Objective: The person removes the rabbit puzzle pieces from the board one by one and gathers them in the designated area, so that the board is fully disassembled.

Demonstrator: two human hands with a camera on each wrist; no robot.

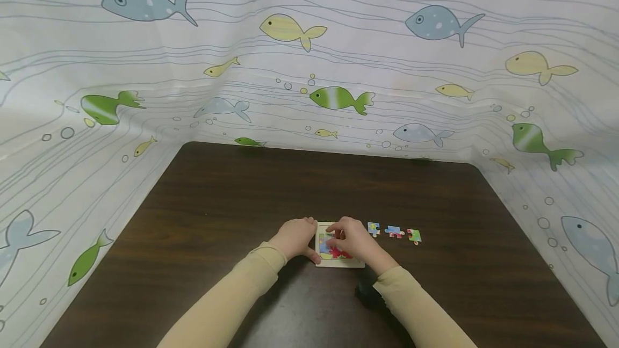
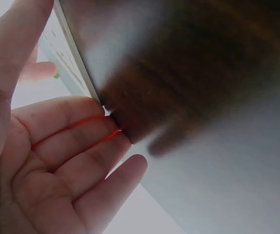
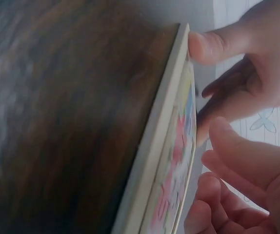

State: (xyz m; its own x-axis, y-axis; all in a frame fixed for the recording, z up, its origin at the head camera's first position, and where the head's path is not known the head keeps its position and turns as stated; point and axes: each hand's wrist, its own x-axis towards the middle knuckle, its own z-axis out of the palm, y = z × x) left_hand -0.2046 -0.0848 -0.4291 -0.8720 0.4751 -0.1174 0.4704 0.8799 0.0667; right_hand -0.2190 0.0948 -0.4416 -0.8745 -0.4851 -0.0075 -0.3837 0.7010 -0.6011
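A small puzzle board with a pale rim lies on the dark table, with colourful red and blue picture pieces in it. My left hand rests along the board's left side; its thumb touches the near left corner and its fingers lie by the far left one. In the left wrist view, the fingers are nearly straight beside the board's edge. Over the board's middle is my right hand, fingers bent. Whether a piece is under its fingertips is hidden.
Three loose puzzle pieces, a first, a second and a third, lie in a row right of the board. A dark object shows beneath the right wrist. Fish-patterned sheeting walls the table's back and sides.
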